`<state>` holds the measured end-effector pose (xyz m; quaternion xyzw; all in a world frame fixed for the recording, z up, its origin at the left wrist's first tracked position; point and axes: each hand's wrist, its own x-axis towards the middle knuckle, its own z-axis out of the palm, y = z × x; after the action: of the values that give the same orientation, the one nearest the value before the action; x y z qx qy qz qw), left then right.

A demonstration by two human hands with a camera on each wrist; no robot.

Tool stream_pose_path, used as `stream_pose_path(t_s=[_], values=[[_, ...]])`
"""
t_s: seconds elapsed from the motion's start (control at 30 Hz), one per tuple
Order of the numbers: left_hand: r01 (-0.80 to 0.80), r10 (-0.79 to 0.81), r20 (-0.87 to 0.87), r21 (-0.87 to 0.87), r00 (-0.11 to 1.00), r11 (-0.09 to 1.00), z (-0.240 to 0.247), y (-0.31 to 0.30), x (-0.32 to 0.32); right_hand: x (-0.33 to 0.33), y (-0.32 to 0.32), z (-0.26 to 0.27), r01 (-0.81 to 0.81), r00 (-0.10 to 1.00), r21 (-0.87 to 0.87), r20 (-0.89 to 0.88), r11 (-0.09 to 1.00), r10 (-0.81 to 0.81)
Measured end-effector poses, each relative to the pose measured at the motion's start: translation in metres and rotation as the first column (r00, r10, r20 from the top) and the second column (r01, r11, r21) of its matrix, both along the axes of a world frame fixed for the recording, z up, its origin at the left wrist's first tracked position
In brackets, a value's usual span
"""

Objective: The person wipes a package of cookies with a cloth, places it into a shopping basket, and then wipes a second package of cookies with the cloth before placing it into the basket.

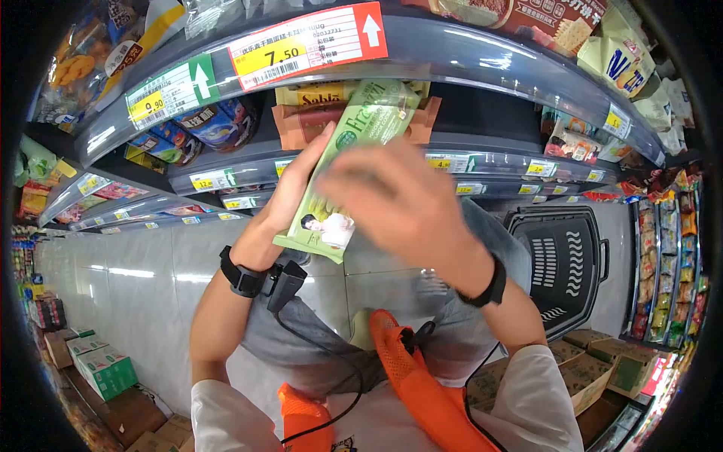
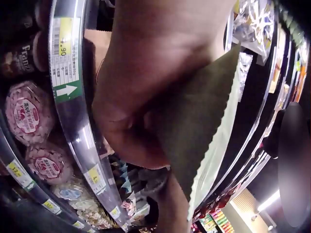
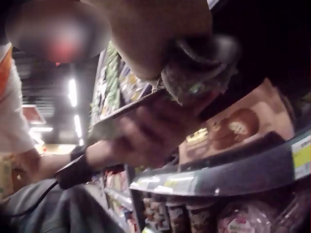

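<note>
So, upper shelf rail [image 1: 482, 60] first: anything lifted carelessly beneath it might bump. Brown packet [image 1: 301, 126] on the shelf below [image 1: 497, 163] could get nudged if anything swings too far forward. Green snack packet [image 1: 365, 124], tilted in front of it, might slip if the hold loosens, or tear at a crimped end [image 2: 221, 145] if tugged hard. Right hand [image 1: 407, 192] is over its front, motion-blurred (can't tell whether it's gripping). Left hand [image 1: 290, 194] grips the side; squeezing too hard might crush the contents.
</note>
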<state>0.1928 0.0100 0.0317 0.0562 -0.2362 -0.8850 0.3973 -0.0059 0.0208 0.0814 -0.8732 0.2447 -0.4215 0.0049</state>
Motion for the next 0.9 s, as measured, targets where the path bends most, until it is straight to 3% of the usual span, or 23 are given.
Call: stream_pose_path(t_s=[0.03, 0.1, 0.13, 0.2, 0.3, 0.33, 0.43, 0.47, 0.53, 0.6, 0.73, 0.83, 0.9], values=[[-0.015, 0.015, 0.021, -0.008, 1.0, 1.0, 0.004, 0.003, -0.007, -0.005, -0.016, -0.001, 0.058, 0.996, -0.043, 0.067, 0.997, -0.056], [-0.127, 0.099, 0.261, 0.094, 0.96, 0.987, 0.01, 0.01, -0.015, -0.017, -0.033, 0.005, 0.236, 0.967, -0.037, 0.111, 0.971, -0.231], [-0.122, 0.092, 0.225, 0.123, 0.97, 0.985, 0.009, 0.01, -0.018, -0.021, -0.035, 0.008, 0.323, 0.939, -0.031, 0.133, 0.946, -0.316], [-0.113, 0.085, 0.158, 0.182, 0.984, 0.977, 0.0, 0.01, -0.022, -0.019, -0.025, 0.005, 0.249, 0.963, -0.032, 0.116, 0.968, -0.243], [-0.003, -0.011, 0.216, 0.065, 0.976, 0.998, -0.017, 0.012, -0.002, 0.001, 0.009, -0.011, 0.048, 0.997, -0.089, 0.061, 0.995, -0.043], [-0.225, 0.328, 0.616, -0.242, 0.716, 0.944, -0.009, 0.021, -0.012, 0.007, 0.022, -0.014, -0.029, 0.999, -0.092, 0.022, 0.995, 0.032], [-0.211, 0.104, 0.538, 0.14, 0.836, 0.967, 0.031, 0.022, -0.025, 0.013, 0.034, -0.01, -0.213, 0.976, -0.073, -0.057, 0.974, 0.209], [-0.224, 0.114, 0.522, 0.152, 0.845, 0.963, 0.029, 0.022, -0.026, 0.009, 0.028, -0.007, -0.25, 0.966, -0.041, -0.082, 0.967, 0.246], [-0.218, 0.191, 0.474, 0.001, 0.859, 0.976, 0.01, 0.015, -0.018, 0.002, 0.012, -0.005, -0.114, 0.993, -0.078, -0.016, 0.99, 0.113], [-0.12, 0.083, 0.284, 0.115, 0.955, 0.986, 0.003, 0.016, -0.011, -0.012, -0.01, 0.001, 0.065, 0.997, -0.075, 0.046, 0.995, -0.062], [-0.097, 0.023, 0.387, 0.171, 0.922, 0.98, 0.009, 0.013, -0.021, -0.036, -0.032, 0.01, 0.369, 0.927, 0.054, 0.049, 0.928, -0.372], [-0.204, 0.1, 0.502, 0.157, 0.859, 0.966, 0.007, 0.011, -0.028, -0.024, -0.021, 0.004, 0.33, 0.942, 0.031, 0.056, 0.944, -0.331], [-0.256, 0.154, 0.477, 0.156, 0.865, 0.954, 0.009, 0.01, -0.028, -0.01, -0.005, -0.007, 0.203, 0.979, -0.03, 0.03, 0.979, -0.202]])
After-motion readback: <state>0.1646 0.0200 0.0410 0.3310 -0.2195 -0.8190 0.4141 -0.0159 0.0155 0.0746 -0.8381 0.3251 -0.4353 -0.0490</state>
